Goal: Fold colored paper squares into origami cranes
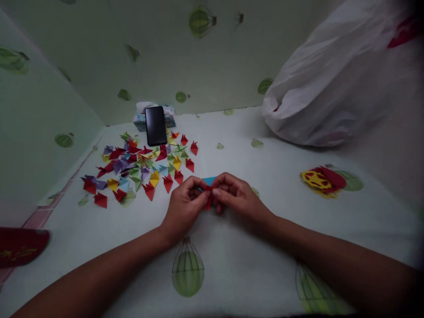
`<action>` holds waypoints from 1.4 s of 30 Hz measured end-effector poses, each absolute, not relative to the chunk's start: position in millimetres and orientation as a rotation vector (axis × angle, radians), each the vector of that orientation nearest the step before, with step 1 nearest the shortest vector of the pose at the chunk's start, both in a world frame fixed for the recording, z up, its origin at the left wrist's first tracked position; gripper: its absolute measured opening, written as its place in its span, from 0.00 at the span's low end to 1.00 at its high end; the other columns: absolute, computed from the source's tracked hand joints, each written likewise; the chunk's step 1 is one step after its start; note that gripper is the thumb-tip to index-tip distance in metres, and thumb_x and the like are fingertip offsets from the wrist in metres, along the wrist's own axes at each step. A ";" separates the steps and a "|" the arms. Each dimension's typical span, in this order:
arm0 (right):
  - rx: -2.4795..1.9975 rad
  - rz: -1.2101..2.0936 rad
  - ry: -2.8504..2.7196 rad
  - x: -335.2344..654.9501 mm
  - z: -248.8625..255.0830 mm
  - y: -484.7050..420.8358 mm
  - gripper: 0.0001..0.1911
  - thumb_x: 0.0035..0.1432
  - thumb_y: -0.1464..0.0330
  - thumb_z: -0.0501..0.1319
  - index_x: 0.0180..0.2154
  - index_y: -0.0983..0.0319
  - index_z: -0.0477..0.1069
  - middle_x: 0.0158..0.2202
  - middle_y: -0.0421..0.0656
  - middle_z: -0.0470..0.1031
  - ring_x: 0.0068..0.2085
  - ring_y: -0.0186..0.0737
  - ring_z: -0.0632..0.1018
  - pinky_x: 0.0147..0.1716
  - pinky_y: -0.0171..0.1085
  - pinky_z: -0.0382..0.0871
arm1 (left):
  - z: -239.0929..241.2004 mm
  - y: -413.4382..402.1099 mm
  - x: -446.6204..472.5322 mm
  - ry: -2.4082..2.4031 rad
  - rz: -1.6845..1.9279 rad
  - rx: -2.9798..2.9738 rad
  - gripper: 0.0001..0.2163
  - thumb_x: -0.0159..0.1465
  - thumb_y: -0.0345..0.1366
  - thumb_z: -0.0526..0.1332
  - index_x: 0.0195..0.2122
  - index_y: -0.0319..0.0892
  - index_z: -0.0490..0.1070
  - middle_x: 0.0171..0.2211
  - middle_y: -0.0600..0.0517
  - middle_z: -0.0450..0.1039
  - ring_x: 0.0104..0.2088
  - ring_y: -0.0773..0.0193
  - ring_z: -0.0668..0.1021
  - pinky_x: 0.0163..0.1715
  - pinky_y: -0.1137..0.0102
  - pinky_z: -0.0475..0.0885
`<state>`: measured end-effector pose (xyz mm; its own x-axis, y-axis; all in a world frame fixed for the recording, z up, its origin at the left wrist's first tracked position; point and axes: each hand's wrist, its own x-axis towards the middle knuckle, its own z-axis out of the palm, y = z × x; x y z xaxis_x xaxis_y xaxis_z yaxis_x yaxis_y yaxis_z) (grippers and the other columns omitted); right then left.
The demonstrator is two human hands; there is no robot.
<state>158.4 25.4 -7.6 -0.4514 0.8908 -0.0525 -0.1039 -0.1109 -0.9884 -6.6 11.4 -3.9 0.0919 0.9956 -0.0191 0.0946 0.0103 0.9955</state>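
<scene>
Between my fingertips is a small folded piece of red paper point(208, 201), held above the middle of the table. My left hand point(185, 203) pinches it from the left side with thumb and forefinger. From the right, my right hand point(240, 198) grips the same piece, thumb tip close to the other thumb. Much of the paper is hidden by the fingers. Just behind the hands, a bit of blue paper point(209, 180) shows; whether it is touched I cannot tell. To the left lies a spread of many-coloured folded paper cranes point(149, 190).
A black phone point(155, 126) leans against a tissue box point(170, 116) behind the cranes. At the back right stands a large white plastic bag point(318, 97). Red and yellow paper cut-outs point(321, 180) lie on the right. A dark red object point(23, 247) is at the left edge.
</scene>
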 end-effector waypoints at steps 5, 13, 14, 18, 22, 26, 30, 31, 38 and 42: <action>-0.994 1.533 -1.503 156.6 -7.0 22.1 0.08 0.56 0.67 0.63 0.35 0.60 0.65 0.23 0.36 0.71 0.24 0.32 0.71 0.24 0.33 0.62 | -4.7 9.9 -6.6 1.238 1.056 1.319 0.05 0.58 0.34 0.65 0.33 0.41 0.70 0.24 0.55 0.73 0.24 0.67 0.76 0.26 0.73 0.71; -1.003 1.436 -1.564 155.8 -14.5 22.4 0.06 0.56 0.69 0.62 0.33 0.60 0.65 0.26 0.38 0.72 0.27 0.33 0.71 0.26 0.33 0.63 | -3.6 12.0 -6.6 1.233 1.054 1.258 0.06 0.57 0.36 0.66 0.32 0.40 0.71 0.24 0.54 0.74 0.25 0.67 0.76 0.28 0.72 0.71; -0.999 1.431 -1.573 156.4 -13.7 22.2 0.06 0.57 0.69 0.63 0.33 0.60 0.65 0.26 0.38 0.72 0.27 0.33 0.71 0.26 0.33 0.63 | -3.1 11.9 -6.5 1.228 1.057 1.255 0.06 0.57 0.36 0.66 0.32 0.40 0.71 0.24 0.54 0.74 0.25 0.67 0.75 0.27 0.72 0.71; -0.979 1.498 -1.522 158.8 -8.9 21.8 0.07 0.62 0.64 0.59 0.34 0.61 0.65 0.26 0.38 0.71 0.25 0.32 0.70 0.25 0.34 0.64 | -0.3 11.2 -6.1 1.230 1.064 1.265 0.06 0.58 0.35 0.66 0.31 0.39 0.71 0.23 0.55 0.74 0.23 0.69 0.75 0.25 0.74 0.69; -0.977 1.593 -1.434 158.7 -7.2 23.0 0.08 0.62 0.64 0.60 0.33 0.61 0.64 0.24 0.37 0.70 0.23 0.31 0.70 0.24 0.33 0.64 | 1.7 11.1 -5.6 1.218 1.061 1.262 0.05 0.58 0.34 0.66 0.31 0.38 0.72 0.25 0.54 0.74 0.24 0.69 0.75 0.26 0.74 0.70; -0.974 1.618 -1.431 158.2 -8.0 23.8 0.08 0.59 0.65 0.62 0.33 0.61 0.65 0.23 0.36 0.70 0.23 0.31 0.70 0.23 0.32 0.64 | 1.5 11.6 -5.3 1.194 1.076 1.262 0.05 0.58 0.34 0.66 0.32 0.38 0.73 0.27 0.54 0.74 0.25 0.70 0.76 0.27 0.75 0.71; -0.960 1.631 -1.408 158.3 -8.4 23.2 0.10 0.58 0.64 0.63 0.32 0.61 0.64 0.24 0.36 0.70 0.23 0.31 0.70 0.22 0.32 0.62 | 1.2 11.9 -5.7 1.195 1.067 1.260 0.05 0.58 0.34 0.66 0.33 0.38 0.73 0.27 0.54 0.74 0.26 0.69 0.76 0.27 0.75 0.71; -0.961 1.633 -1.406 158.3 -8.2 23.1 0.10 0.58 0.64 0.63 0.32 0.61 0.64 0.24 0.36 0.70 0.23 0.31 0.70 0.22 0.32 0.62 | 1.5 11.7 -5.9 1.196 1.062 1.263 0.05 0.58 0.34 0.66 0.33 0.38 0.73 0.27 0.54 0.74 0.26 0.69 0.76 0.27 0.75 0.71; -0.979 1.610 -1.412 158.2 -7.9 24.1 0.09 0.58 0.65 0.63 0.30 0.60 0.64 0.23 0.36 0.68 0.23 0.31 0.68 0.23 0.33 0.61 | 5.5 8.6 -7.2 1.198 1.041 1.332 0.07 0.62 0.38 0.62 0.33 0.39 0.74 0.27 0.53 0.74 0.27 0.68 0.75 0.29 0.74 0.71; -0.992 1.606 -1.422 157.6 -8.3 23.8 0.10 0.57 0.65 0.63 0.29 0.60 0.63 0.23 0.36 0.69 0.23 0.31 0.69 0.23 0.33 0.61 | 5.4 8.3 -6.5 1.203 1.039 1.354 0.07 0.63 0.38 0.62 0.32 0.39 0.73 0.25 0.54 0.74 0.26 0.68 0.75 0.28 0.74 0.71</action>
